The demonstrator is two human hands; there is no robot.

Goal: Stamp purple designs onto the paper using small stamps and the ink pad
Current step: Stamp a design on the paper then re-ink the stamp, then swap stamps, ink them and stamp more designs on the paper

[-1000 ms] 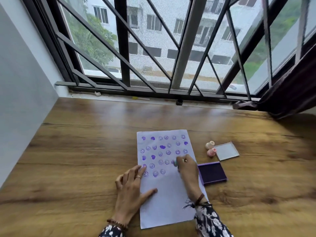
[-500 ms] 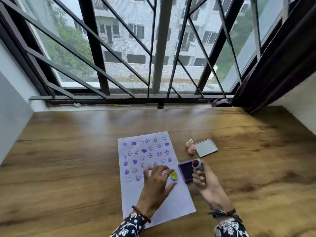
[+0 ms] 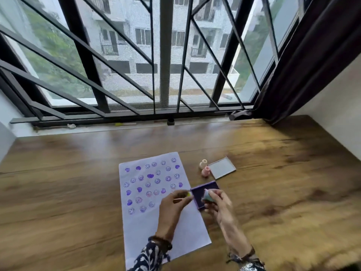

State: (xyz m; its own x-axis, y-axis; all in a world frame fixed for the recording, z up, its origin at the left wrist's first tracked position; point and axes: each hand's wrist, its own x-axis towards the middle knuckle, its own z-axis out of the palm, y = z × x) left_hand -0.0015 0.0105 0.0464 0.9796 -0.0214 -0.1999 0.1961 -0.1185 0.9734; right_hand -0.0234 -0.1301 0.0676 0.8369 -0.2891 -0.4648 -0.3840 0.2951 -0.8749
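A white paper (image 3: 191,231) lies on the wooden table (image 3: 78,202), its upper half covered with purple smileys and hearts. The purple ink pad (image 3: 203,189) sits at the paper's right edge. My right hand (image 3: 218,202) grips a small teal stamp (image 3: 207,196) just over the pad. My left hand (image 3: 172,206) hovers above the paper's right side and pinches a small yellow-green stamp (image 3: 188,193) at its fingertips, close to the pad's left edge.
Two pink stamps (image 3: 204,167) stand beyond the pad, next to the pad's clear lid (image 3: 221,167). A barred window (image 3: 164,55) runs along the table's far edge and a dark curtain (image 3: 312,55) hangs at the right.
My right hand left the paper and brought the teal stamp to the ink pad. My left hand lifted off the paper, picked up a yellow-green stamp and moved right. The camera tilted up.
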